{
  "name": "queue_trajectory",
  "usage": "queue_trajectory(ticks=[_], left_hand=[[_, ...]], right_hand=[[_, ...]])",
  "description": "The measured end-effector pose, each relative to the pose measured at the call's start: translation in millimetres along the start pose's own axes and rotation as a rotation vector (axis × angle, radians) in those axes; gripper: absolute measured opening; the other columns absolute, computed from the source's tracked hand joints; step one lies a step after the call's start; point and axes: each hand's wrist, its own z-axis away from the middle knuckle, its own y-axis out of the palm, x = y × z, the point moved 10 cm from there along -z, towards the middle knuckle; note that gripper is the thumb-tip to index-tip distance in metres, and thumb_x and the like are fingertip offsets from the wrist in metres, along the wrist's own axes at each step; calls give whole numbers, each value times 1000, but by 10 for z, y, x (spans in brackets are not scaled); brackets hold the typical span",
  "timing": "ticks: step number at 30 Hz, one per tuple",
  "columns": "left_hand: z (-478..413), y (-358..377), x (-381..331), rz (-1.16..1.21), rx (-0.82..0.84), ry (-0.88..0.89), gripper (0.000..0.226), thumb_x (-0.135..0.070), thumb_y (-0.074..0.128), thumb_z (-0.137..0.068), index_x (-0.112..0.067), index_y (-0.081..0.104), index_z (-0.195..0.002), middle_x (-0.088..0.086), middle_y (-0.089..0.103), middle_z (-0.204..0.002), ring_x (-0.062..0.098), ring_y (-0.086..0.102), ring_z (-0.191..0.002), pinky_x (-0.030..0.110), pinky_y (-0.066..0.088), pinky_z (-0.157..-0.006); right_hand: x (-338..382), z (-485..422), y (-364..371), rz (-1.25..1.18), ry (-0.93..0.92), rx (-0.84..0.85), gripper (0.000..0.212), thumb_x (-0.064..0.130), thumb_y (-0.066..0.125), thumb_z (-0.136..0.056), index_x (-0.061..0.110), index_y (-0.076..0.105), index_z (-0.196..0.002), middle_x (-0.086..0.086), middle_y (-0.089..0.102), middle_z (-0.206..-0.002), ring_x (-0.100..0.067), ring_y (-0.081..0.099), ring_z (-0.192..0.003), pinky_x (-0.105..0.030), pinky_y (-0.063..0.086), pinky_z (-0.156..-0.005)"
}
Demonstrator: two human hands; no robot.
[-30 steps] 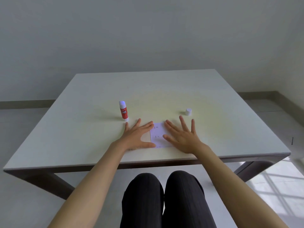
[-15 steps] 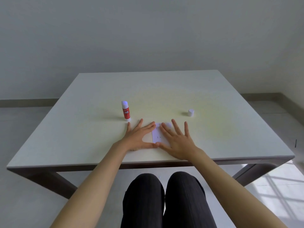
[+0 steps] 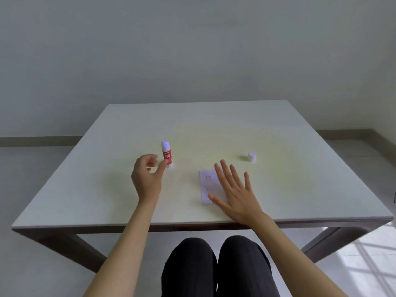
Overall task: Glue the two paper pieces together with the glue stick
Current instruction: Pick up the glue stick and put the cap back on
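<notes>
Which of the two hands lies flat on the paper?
The right hand, fingers spread on the paper; the left hand reaches toward the glue stick.

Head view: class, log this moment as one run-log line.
left hand: open, reaching at upright glue stick | right hand: flat on paper | cap: off, on table

We see one wide view from head height, facing forward and down over the table [image 3: 214, 125], close to its near edge; our knees [image 3: 214, 264] sit at 6 o'clock, the wall [image 3: 192, 50] at 12.
</notes>
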Motion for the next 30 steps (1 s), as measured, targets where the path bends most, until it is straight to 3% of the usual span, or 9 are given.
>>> queue_trajectory(ticks=[4, 8, 10, 15, 18, 21, 26, 28, 30], left_hand=[[-110, 367, 177, -10, 171, -162, 57, -21, 73, -78, -8, 53, -130, 8, 63, -126, 20, 58, -117, 30, 43, -94], [-175, 480, 99, -38, 136, -135, 10, -20, 65, -81, -10, 66, -84, 6, 72, -80, 27, 67, -87, 27, 40, -68], [-178, 451, 73, -34, 114, -136, 19, -20, 61, -81, -9, 62, -66, 1, 66, -61, 24, 65, -70, 27, 37, -61], [10, 612, -87, 341, 322, -297, 18, -27, 69, -79, -25, 73, -62, -15, 70, -67, 9, 62, -74, 23, 43, -72], [237, 802, -365, 579, 497, -338, 8, -18, 69, -80, -22, 76, -83, -1, 77, -91, 19, 71, -94, 28, 48, -93], [400, 876, -520, 602, 581, -329, 10, -17, 66, -83, -19, 74, -91, 0, 78, -91, 17, 72, -93, 30, 49, -91], [425, 821, -655, 669, 592, -324, 9, -18, 66, -83, -19, 75, -87, 2, 77, -90, 20, 72, -92, 31, 51, -86], [426, 799, -700, 662, 566, -306, 9, -18, 68, -82, -19, 75, -86, 2, 78, -89, 20, 72, -91, 32, 51, -89], [458, 797, -724, 661, 542, -315, 9, -17, 68, -82, -20, 74, -87, 0, 78, -88, 17, 72, -90, 31, 50, -90]], right_hand=[[-26, 25, -96, -144, 4, -63, 77, 70, 18, -86, 39, -23, -143, 15, -22, -157, -11, -16, -146, -40, -12, -116], [-10, 23, -82, -143, -17, -60, 77, 70, 19, -85, 40, -20, -144, 17, -20, -157, -9, -15, -146, -39, -12, -117], [-15, 24, -101, -165, -11, -72, 75, 69, 17, -85, 40, -17, -145, 18, -16, -158, -8, -13, -146, -40, -12, -118], [4, 45, -312, -290, 27, -225, 61, 53, 31, -93, 26, 25, -148, 8, 25, -156, -9, 19, -145, -39, 3, -121], [21, 9, -456, -740, 198, -340, 41, 42, 34, -97, 21, 61, -121, 1, 69, -113, -12, 61, -103, -30, 44, -94], [168, -122, -189, -1317, 405, -66, 50, 45, 30, -99, 9, 65, -102, -5, 72, -70, -17, 61, -58, -22, 48, -59], [427, -108, -90, -1942, 485, 159, 28, 28, 49, -95, 4, 60, -87, -8, 62, -62, -16, 58, -54, -22, 52, -55], [305, -120, -266, -1722, 349, -85, 15, 21, 63, -87, 8, 56, -82, -7, 62, -68, -12, 60, -59, -20, 51, -59], [198, -46, -584, -1044, 238, -395, 20, 15, 70, -82, 14, 50, -79, 3, 63, -73, -5, 57, -63, -15, 46, -62]])
